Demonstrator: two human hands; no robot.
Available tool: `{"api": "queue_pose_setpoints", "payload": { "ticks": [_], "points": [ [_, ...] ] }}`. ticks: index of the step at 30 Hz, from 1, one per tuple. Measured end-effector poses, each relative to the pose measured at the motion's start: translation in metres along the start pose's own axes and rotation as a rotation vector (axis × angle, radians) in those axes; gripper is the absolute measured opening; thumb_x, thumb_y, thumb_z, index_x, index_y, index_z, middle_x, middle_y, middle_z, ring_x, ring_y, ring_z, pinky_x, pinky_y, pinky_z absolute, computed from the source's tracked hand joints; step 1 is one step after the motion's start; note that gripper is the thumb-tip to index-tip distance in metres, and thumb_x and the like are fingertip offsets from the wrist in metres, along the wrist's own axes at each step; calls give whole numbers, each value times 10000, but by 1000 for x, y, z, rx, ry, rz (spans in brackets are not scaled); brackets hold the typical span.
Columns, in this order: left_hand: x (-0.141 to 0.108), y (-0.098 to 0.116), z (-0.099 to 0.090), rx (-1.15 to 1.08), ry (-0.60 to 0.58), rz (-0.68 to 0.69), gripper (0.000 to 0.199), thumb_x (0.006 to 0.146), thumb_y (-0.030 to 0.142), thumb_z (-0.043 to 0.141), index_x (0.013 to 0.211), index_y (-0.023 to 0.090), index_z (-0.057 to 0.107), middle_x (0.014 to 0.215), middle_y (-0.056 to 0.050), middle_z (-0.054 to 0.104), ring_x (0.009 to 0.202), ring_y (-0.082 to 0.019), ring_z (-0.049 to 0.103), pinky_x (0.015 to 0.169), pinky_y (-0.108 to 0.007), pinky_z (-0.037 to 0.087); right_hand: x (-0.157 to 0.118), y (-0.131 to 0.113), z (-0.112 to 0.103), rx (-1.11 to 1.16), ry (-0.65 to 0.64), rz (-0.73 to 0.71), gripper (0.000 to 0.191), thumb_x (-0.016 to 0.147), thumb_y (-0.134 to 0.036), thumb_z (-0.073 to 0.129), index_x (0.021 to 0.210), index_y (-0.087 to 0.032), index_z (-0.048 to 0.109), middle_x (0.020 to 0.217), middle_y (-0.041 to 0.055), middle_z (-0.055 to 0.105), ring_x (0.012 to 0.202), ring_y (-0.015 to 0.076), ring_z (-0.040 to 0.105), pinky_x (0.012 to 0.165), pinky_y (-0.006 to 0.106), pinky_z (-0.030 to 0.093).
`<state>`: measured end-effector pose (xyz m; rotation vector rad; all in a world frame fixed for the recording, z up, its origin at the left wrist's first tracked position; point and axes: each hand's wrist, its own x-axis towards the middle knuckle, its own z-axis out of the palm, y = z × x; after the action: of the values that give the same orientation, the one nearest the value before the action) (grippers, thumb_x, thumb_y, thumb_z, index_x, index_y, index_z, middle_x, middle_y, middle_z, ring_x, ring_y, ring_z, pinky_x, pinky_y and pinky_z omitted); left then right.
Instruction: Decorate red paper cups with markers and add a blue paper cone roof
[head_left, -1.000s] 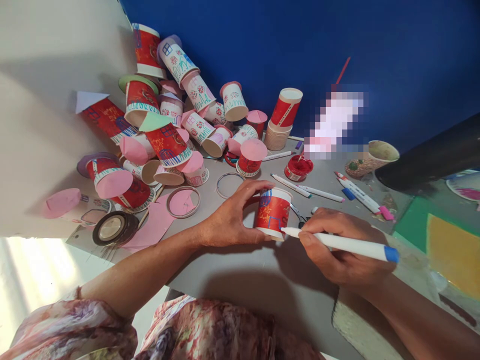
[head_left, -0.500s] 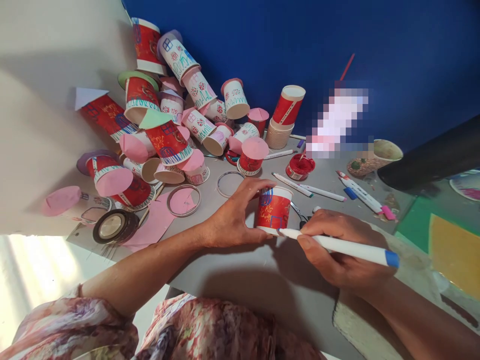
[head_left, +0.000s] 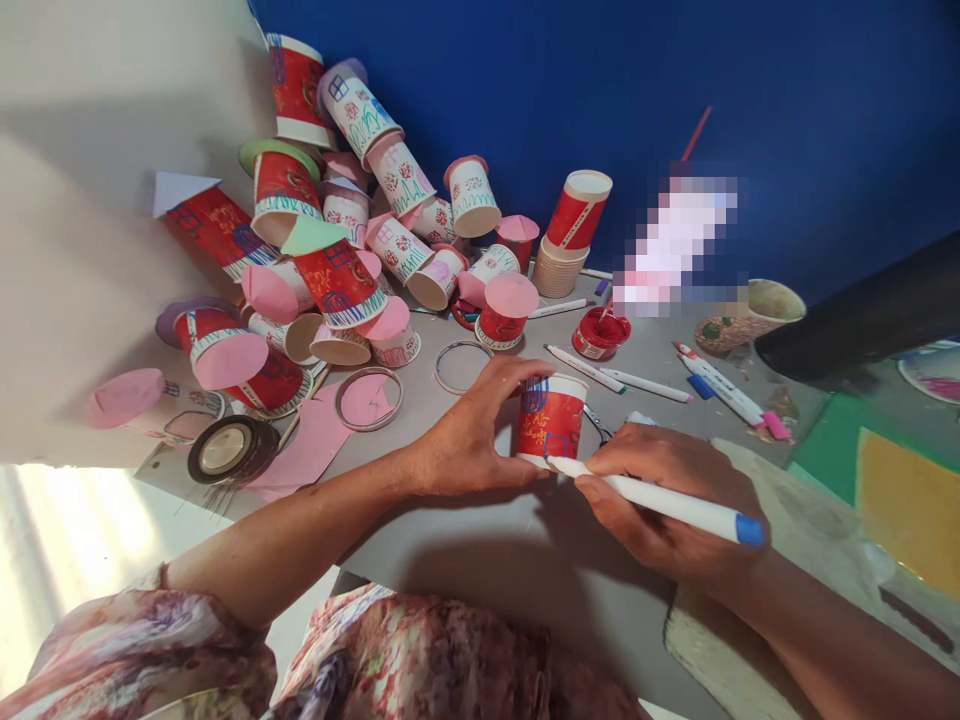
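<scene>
"what's on your left?"
"tape [head_left: 259,452] on the tabletop [head_left: 457,525], then pink paper [head_left: 311,458], with a ring [head_left: 369,430] lying partly over it."
"and your left hand [head_left: 466,432]?"
"its fingers are curved round the cup [head_left: 546,415], thumb at the lower edge, the others at the rim, gripping it between them."
"so where's the cup?"
"just right of my left palm, between my two hands, its long axis near upright. the left is the nearer hand, since it touches it."
"what about the right hand [head_left: 686,467]?"
"those fingers pinch the pen [head_left: 667,503]. its long axis slants across the cup's, tip pointing left at the lower edge, just below a blue square [head_left: 556,444]. i can't tell if the tip touches."
"past that?"
"markers [head_left: 724,392], lying farther back."
</scene>
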<state>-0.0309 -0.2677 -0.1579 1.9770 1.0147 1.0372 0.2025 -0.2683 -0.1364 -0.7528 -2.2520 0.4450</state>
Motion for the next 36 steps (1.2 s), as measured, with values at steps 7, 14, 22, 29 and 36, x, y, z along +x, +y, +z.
{"api": "queue_pose_setpoints", "payload": {
  "ticks": [7,14,22,29,36],
  "points": [
    [-1,0,0,-127,15,-49,862,685,294,904,1447,300,502,1452,-115,495,1391,-339,522,1202,-551,468,10,-5,-11,-11,-11,-23,294,938,-244,610,645,-230,635,530,-17,609,450,122,544,548,273,459],
    [0,-1,0,-197,14,-62,870,679,303,915,1447,312,506,1452,-111,474,1396,-335,522,1211,-549,466,16,-8,-19,7,58,-31,206,893,-174,638,697,-229,664,553,-22,660,450,123,599,484,258,445],
    [0,-2,-1,-206,11,-70,870,687,372,923,1447,316,502,1464,-116,470,1409,-355,517,1207,-574,462,15,-9,-18,8,96,59,247,889,-204,628,643,-218,645,533,-20,645,440,113,585,441,235,423],
    [1,-2,-2,-20,-1,2,881,692,319,898,1461,290,470,1448,-136,501,1380,-355,517,1188,-579,454,11,-7,-14,-20,142,92,234,896,-235,663,662,-227,653,542,-26,642,438,111,577,425,237,400],
    [1,-1,0,73,-3,72,827,752,370,857,1460,289,437,1407,-142,532,1334,-340,541,1141,-567,479,7,-4,-7,13,135,4,157,914,-226,659,759,-230,682,601,-12,679,475,130,598,487,267,442]
  ]
}}
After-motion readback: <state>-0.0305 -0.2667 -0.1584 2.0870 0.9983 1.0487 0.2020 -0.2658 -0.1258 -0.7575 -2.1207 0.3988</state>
